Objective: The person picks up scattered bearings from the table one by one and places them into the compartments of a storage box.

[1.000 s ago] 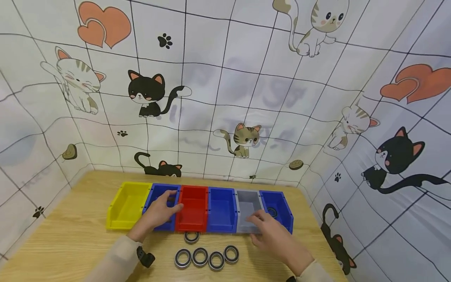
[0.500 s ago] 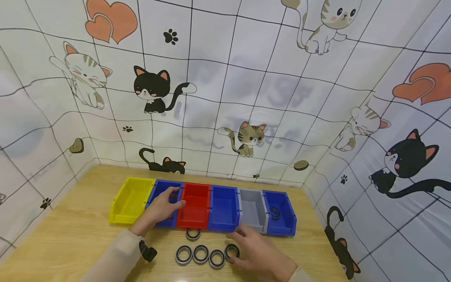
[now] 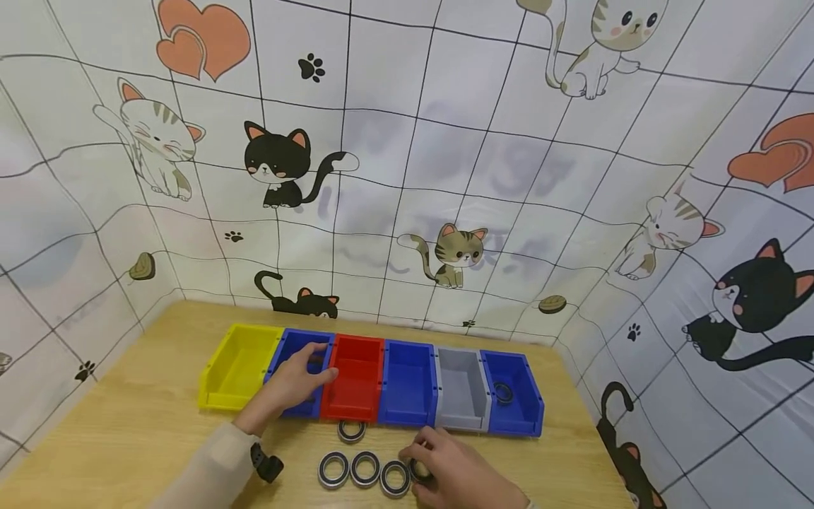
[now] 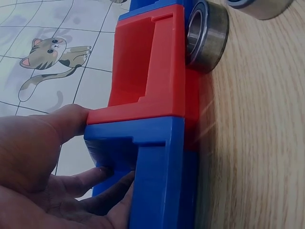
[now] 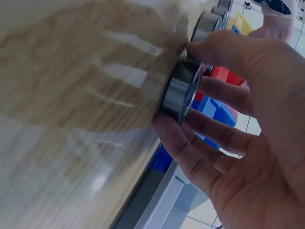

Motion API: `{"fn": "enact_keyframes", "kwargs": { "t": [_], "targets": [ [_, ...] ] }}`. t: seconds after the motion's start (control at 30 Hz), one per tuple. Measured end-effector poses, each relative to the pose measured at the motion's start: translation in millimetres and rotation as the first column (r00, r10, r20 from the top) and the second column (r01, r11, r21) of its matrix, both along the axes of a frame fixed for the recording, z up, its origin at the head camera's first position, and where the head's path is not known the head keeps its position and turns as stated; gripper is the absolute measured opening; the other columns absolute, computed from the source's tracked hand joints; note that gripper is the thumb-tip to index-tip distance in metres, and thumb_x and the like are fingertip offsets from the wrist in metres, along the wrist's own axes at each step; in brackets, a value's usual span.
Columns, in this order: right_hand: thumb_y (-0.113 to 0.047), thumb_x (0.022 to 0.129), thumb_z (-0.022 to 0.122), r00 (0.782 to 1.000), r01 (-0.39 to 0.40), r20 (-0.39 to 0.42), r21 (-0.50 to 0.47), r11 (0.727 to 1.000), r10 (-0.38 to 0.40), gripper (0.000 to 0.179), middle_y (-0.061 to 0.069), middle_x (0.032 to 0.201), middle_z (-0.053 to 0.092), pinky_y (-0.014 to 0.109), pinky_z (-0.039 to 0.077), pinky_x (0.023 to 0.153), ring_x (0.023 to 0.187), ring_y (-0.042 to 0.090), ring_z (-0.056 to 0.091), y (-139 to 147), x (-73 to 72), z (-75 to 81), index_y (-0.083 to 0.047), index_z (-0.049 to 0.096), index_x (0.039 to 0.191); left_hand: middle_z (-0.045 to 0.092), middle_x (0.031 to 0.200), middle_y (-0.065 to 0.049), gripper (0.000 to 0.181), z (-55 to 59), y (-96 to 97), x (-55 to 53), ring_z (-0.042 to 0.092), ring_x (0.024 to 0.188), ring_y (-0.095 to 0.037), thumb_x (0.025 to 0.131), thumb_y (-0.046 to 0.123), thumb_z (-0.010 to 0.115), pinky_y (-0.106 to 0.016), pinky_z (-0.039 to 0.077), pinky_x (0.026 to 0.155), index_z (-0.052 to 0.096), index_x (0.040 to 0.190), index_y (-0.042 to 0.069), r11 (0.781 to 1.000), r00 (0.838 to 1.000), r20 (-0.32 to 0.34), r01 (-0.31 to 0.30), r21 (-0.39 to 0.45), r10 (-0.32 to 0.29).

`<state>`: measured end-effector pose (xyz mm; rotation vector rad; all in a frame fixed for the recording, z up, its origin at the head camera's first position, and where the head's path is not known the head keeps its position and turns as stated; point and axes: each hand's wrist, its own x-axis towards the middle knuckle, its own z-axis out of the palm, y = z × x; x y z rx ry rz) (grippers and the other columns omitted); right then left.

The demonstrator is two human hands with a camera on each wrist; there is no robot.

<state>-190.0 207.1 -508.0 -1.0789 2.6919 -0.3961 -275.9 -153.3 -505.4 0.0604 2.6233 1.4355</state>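
Note:
My right hand (image 3: 454,470) is at the right end of the front row of ball bearings. Its thumb and fingertips pinch the rim of the rightmost bearing (image 5: 178,93), which lies on the table. Left of it are three more bearings, the nearest being this one (image 3: 395,479). My left hand (image 3: 292,382) rests at the second bin from the left, a blue one (image 4: 157,186). Its straight fingers reach into that bin, while the thumb lies at the rim of the red bin (image 3: 352,385) beside it. The hand covers much of the blue bin's inside.
One more bearing (image 3: 351,431) lies against the red bin's front. The row of bins also has a yellow bin (image 3: 238,375), a middle blue bin (image 3: 408,385), a grey bin (image 3: 461,389) and a right-end blue bin (image 3: 521,410) with a bearing (image 3: 502,393) in it.
My right hand has moved left and down from in front of the grey bin to the rightmost bearing, and now pinches it. The left hand stays at the blue bin.

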Motion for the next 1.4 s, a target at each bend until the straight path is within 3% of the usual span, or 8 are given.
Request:
{"fn": "enact_keyframes", "kwargs": {
  "t": [0.13,0.37,0.8,1.2,1.4],
  "targets": [
    [-0.029,0.101,0.092,0.998,-0.026,-0.064,0.031,0.999,0.028,0.034,-0.011,0.123,0.071,0.020,0.061,0.085,0.106,-0.002,0.059,0.3,1.8,4.9,-0.028,0.082,0.134,0.063,0.164,-0.033,0.078,1.4,2.6,-1.8,0.082,0.119,-0.038,0.113,0.036,0.078,-0.054,0.073,0.097,0.045,0.175,0.003,1.000,1.000,-0.001,0.015,0.003,-0.015],
    [-0.026,0.104,0.089,0.998,-0.061,-0.019,0.031,0.998,0.061,0.031,-0.012,0.126,0.073,0.019,0.062,0.088,0.107,-0.005,0.060,-2.5,-1.0,5.4,-0.028,0.083,0.134,0.061,0.164,-0.034,0.077,1.3,-2.2,1.7,0.082,0.120,-0.040,0.113,0.033,0.078,-0.051,0.074,0.092,0.044,0.175,0.003,1.000,1.000,0.025,-0.007,0.021,0.006],
    [-0.025,0.101,0.089,0.993,-0.059,-0.100,0.068,0.996,0.065,0.030,-0.012,0.119,0.071,0.018,0.061,0.086,0.101,-0.004,0.059,-2.5,-3.5,6.8,-0.028,0.083,0.130,0.061,0.165,-0.034,0.075,6.1,0.7,-2.6,0.081,0.122,-0.042,0.114,0.031,0.077,-0.053,0.074,0.096,0.044,0.175,0.001,1.000,1.000,0.019,0.001,0.016,-0.002],
    [-0.022,0.101,0.088,0.999,-0.018,-0.041,0.042,0.999,0.020,0.029,-0.013,0.118,0.071,0.019,0.061,0.086,0.099,-0.005,0.058,-1.3,-3.9,13.7,-0.028,0.083,0.129,0.061,0.165,-0.034,0.076,3.9,1.1,-2.4,0.082,0.120,-0.040,0.113,0.032,0.079,-0.052,0.074,0.094,0.045,0.175,0.003,1.000,1.000,0.027,0.003,0.022,-0.004],
    [-0.019,0.101,0.090,0.987,-0.052,-0.154,0.008,0.999,0.052,0.029,-0.006,0.117,0.074,0.017,0.060,0.081,0.097,-0.003,0.060,5.8,-8.2,20.9,-0.019,0.083,0.129,0.061,0.165,-0.033,0.077,0.4,0.2,-1.1,0.082,0.121,-0.039,0.113,0.033,0.079,-0.051,0.074,0.095,0.045,0.175,0.003,1.000,1.000,0.027,0.000,0.019,-0.001]
  ]
}}
